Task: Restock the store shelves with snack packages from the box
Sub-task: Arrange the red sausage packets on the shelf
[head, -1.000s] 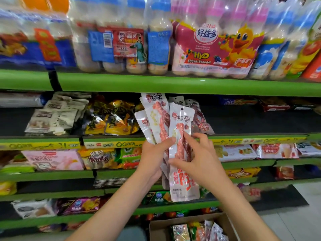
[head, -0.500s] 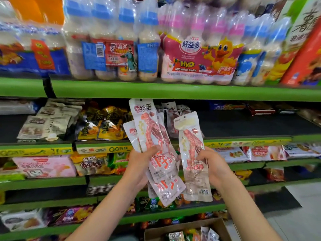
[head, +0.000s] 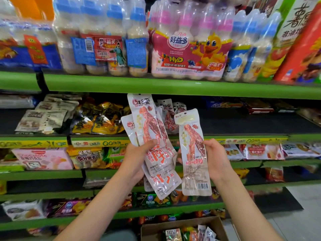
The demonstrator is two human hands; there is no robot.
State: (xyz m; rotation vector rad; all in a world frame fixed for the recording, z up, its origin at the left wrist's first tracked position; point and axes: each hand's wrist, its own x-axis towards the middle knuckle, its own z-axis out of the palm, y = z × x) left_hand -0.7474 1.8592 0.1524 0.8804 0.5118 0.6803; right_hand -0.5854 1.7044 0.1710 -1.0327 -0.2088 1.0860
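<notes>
Separated now: right hand (head: 215,159) one packet (head: 192,153), left hand (head: 137,157) several.

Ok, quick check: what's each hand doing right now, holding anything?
Left hand: grips a fanned bunch of snack packets.
Right hand: holds a single snack packet, apart from the bunch.

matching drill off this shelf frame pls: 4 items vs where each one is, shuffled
Items:
1. single snack packet
2. fanned bunch of packets
3. cardboard box
4. duck-print bottle pack

Places:
A. top green shelf
B. on the floor, bottom of view
C. held in the left hand
D. held in the right hand

Pairs: 1-D, 2-C, 3-B, 4-A
</notes>
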